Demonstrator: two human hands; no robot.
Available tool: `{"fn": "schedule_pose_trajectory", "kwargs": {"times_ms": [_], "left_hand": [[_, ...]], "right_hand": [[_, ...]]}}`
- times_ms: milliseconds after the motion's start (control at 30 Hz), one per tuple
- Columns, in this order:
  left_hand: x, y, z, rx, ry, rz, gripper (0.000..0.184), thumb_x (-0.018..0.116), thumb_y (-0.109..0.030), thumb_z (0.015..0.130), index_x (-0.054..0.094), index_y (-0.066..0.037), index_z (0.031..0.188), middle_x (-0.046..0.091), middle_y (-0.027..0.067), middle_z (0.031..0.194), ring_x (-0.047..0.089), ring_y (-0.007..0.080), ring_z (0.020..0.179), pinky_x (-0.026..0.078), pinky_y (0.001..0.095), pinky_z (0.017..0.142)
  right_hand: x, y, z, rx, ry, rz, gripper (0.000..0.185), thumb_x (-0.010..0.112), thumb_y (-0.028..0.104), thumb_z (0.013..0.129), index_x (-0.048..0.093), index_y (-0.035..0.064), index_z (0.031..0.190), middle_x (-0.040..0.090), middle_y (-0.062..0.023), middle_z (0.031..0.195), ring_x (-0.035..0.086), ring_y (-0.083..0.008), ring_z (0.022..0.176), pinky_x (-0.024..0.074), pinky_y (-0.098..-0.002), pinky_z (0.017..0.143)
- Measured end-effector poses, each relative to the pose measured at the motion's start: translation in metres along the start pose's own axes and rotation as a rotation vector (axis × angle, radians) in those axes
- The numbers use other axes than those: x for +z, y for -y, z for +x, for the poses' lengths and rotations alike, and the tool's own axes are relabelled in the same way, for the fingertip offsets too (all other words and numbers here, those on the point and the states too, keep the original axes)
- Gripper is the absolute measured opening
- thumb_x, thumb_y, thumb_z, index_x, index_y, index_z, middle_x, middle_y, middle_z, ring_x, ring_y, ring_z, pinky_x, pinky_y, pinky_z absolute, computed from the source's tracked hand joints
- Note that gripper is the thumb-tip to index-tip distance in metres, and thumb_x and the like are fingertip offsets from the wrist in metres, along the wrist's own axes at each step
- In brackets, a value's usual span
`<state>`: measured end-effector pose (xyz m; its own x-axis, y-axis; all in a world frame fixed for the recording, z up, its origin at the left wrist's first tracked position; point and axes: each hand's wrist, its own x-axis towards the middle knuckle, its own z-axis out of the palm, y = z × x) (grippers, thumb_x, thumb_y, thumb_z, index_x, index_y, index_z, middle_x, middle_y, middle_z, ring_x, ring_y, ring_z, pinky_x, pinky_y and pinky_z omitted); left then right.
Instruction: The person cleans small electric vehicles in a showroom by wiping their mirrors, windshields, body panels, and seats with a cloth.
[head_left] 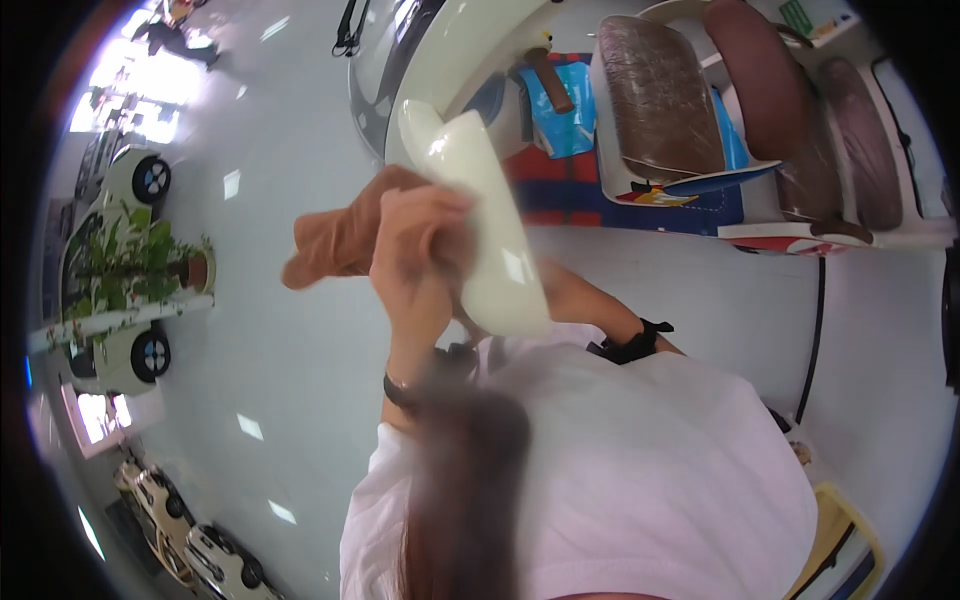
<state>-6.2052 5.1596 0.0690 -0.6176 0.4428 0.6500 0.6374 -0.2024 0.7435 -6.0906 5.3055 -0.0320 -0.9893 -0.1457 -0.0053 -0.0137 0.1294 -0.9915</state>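
Observation:
My left hand (410,235), with a dark band at its wrist, is closed around a brown cloth (335,240) that hangs out to the left. Its fingers are slightly blurred and lie against the edge of a long, glossy cream part (500,235), or just beside it. This part stands upright in front of my chest, close to the cream vehicle body (440,70). From the right, my right forearm (585,305), a black band near it, passes behind the cream part. That part hides my right hand and its fingers.
Brown seats (660,95) under clear plastic, a plaid floor mat (560,195) and a blue packet (565,110) are inside the vehicle. Potted plants (140,250) and several small cars (225,560) stand to the left. Blurred dark hair (470,490) covers the lower middle.

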Motion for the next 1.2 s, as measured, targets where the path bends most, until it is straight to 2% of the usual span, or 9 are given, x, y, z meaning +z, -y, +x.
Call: {"fn": "schedule_pose_trajectory", "kwargs": {"times_ms": [133,200,367,533,567,833,967,1067,1200], "left_hand": [[-0.011,0.047,0.029,-0.063,0.020,-0.022,0.018,0.043,-0.003,0.100,0.057,0.002,0.110,0.063,0.0109,0.111,0.058,0.0207,0.102,0.045,0.0276,0.093],[-0.014,0.067,0.026,-0.442,-0.032,-0.463,0.023,0.046,-0.014,0.106,0.057,0.001,0.120,0.063,0.0117,0.117,0.057,0.0203,0.111,0.041,0.0313,0.102],[-0.067,0.129,0.003,-0.506,0.141,-0.154,0.029,0.043,-0.012,0.105,0.057,0.002,0.126,0.065,0.0100,0.119,0.059,0.0177,0.112,0.044,0.0294,0.100],[-0.185,0.161,-0.023,-0.705,-0.135,-0.295,0.032,0.048,-0.020,0.105,0.057,-0.001,0.129,0.065,0.0069,0.115,0.060,0.0157,0.108,0.047,0.0290,0.094],[-0.206,0.169,-0.030,-0.743,-0.213,-0.311,0.033,0.049,-0.022,0.105,0.057,-0.002,0.130,0.065,0.0064,0.115,0.060,0.0155,0.108,0.047,0.0291,0.093],[-0.327,0.179,-0.048,-0.877,-0.441,-0.444,0.032,0.052,-0.027,0.105,0.060,-0.002,0.124,0.065,0.0045,0.113,0.060,0.0145,0.103,0.049,0.0267,0.087],[-0.354,0.216,-0.068,-1.081,-0.337,-0.224,0.041,0.042,-0.037,0.107,0.061,-0.002,0.116,0.063,0.0024,0.105,0.058,0.0121,0.102,0.041,0.0261,0.095],[-0.373,0.220,-0.027,-0.775,-0.056,-0.202,0.055,0.039,-0.055,0.104,0.060,-0.007,0.117,0.061,0.0016,0.101,0.054,0.0116,0.109,0.035,0.0284,0.102],[-0.391,0.211,0.064,-0.868,0.231,-0.069,0.035,0.066,-0.021,0.094,0.056,-0.007,0.125,0.063,0.0028,0.105,0.061,0.0121,0.091,0.050,0.0290,0.082]], "right_hand": [[0.022,-0.006,0.016,0.062,-0.237,-0.021,0.027,0.068,0.017,0.089,0.071,0.0012,0.110,0.071,-0.0098,0.088,0.064,-0.0142,0.081,0.0509,-0.0309,0.077],[0.036,-0.006,0.022,0.113,-0.390,-0.042,0.027,0.069,0.018,0.089,0.071,0.0004,0.110,0.071,-0.0099,0.087,0.063,-0.0140,0.081,0.0506,-0.0308,0.077],[0.083,-0.020,0.050,0.245,-0.675,-0.143,0.029,0.070,0.020,0.090,0.071,-0.0014,0.109,0.070,-0.0101,0.086,0.062,-0.0136,0.081,0.0500,-0.0307,0.076],[0.142,-0.017,0.100,0.384,-0.731,-0.230,0.031,0.070,0.022,0.092,0.071,-0.0033,0.109,0.068,-0.0100,0.084,0.061,-0.0126,0.080,0.0496,-0.0302,0.074],[0.146,-0.013,0.113,0.325,-0.691,-0.227,0.026,0.066,0.023,0.093,0.072,-0.0004,0.102,0.070,-0.0202,0.089,0.063,-0.0277,0.071,0.0504,-0.0377,0.071],[0.169,0.017,0.248,0.079,-0.839,0.138,0.025,0.055,0.017,0.100,0.067,-0.0026,0.110,0.068,-0.0072,0.085,0.061,-0.0137,0.074,0.0489,-0.0271,0.068],[0.153,0.036,0.326,-0.175,-0.945,0.228,0.024,0.051,0.018,0.103,0.066,-0.0003,0.108,0.067,-0.0065,0.094,0.059,-0.0099,0.078,0.0474,-0.0227,0.065],[0.117,0.022,0.386,-0.296,-1.117,0.337,0.028,0.046,0.027,0.109,0.058,0.0035,0.120,0.064,-0.0076,0.106,0.065,-0.0124,0.087,0.0549,-0.0255,0.070],[0.090,0.084,0.448,-0.411,-1.327,0.126,0.029,0.044,0.025,0.109,0.060,0.0008,0.116,0.061,-0.0079,0.113,0.057,-0.0168,0.105,0.0447,-0.0298,0.094]]}}
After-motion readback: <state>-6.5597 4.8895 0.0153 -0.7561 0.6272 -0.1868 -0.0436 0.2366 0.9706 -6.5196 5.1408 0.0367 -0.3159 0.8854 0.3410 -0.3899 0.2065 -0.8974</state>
